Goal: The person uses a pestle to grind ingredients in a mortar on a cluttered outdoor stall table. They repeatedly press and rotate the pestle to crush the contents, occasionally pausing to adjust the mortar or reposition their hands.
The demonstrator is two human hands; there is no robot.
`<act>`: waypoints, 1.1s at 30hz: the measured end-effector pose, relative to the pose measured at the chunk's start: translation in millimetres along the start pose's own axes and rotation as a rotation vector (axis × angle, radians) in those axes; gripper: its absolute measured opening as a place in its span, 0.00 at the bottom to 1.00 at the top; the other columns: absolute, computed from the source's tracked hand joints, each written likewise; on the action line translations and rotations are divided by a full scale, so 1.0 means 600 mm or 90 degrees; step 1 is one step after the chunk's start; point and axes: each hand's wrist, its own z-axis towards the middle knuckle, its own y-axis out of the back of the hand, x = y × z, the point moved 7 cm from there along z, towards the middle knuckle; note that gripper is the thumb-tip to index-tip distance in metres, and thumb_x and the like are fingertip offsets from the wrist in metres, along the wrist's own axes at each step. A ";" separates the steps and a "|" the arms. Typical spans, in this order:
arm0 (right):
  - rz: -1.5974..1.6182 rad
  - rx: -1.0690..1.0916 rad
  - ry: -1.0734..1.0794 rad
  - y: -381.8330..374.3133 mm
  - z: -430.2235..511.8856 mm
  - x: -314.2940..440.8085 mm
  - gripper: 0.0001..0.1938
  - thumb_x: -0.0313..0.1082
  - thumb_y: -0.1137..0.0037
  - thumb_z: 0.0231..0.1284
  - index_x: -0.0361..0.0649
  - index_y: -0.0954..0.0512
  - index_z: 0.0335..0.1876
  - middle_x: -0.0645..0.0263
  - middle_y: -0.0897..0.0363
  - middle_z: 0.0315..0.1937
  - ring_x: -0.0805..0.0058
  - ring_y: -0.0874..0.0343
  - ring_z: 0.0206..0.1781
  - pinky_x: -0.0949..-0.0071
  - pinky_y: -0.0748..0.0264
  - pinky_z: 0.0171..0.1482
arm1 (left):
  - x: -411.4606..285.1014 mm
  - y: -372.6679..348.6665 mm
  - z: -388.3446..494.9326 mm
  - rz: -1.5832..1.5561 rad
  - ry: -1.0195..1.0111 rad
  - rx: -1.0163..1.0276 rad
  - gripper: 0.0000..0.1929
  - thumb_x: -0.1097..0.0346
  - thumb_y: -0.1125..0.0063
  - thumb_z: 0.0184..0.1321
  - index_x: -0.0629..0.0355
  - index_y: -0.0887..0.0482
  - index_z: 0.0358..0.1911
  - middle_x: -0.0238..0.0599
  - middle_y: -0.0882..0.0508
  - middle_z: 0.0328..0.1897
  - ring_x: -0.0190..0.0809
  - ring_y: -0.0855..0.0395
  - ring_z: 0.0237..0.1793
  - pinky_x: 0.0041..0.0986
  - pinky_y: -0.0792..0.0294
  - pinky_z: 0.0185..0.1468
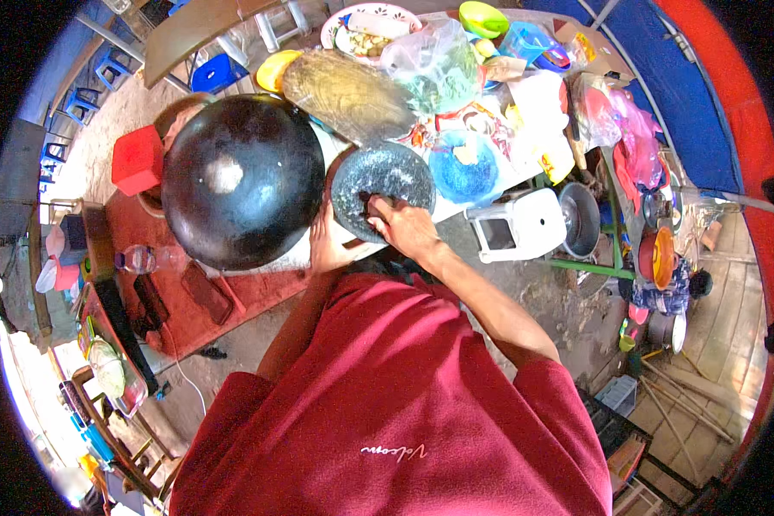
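Note:
A round grey stone mortar [387,169] stands on the table before me. My right hand [401,222] is over its near part, fingers curled down at a dark thing in the bowl, perhaps a pestle; the hand hides most of it. My left hand [329,238] lies against the mortar's left side, its fingers partly hidden, between it and a large dark upturned wok [245,187]. Behind the mortar lies a worn oval wooden chopping board [348,93]. To the right of the mortar is a blue plastic bowl or basket [464,166].
Plastic bags [435,64], a flowered plate of chopped food [369,46] and a green bowl [484,19] crowd the table's back. A red container [137,160] stands left of the wok, a phone [206,291] lies nearer me, and a white plastic stool [522,222] is at right.

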 end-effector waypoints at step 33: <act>-0.009 -0.031 -0.037 -0.021 0.021 -0.043 0.17 0.49 0.47 0.73 0.56 0.27 0.62 0.43 0.17 0.31 0.43 0.15 0.33 0.48 0.18 0.34 | 0.053 -0.027 -0.029 0.112 0.002 -0.008 0.70 0.37 0.17 0.34 0.71 0.48 0.76 0.68 0.36 0.77 0.65 0.37 0.75 0.51 0.43 0.77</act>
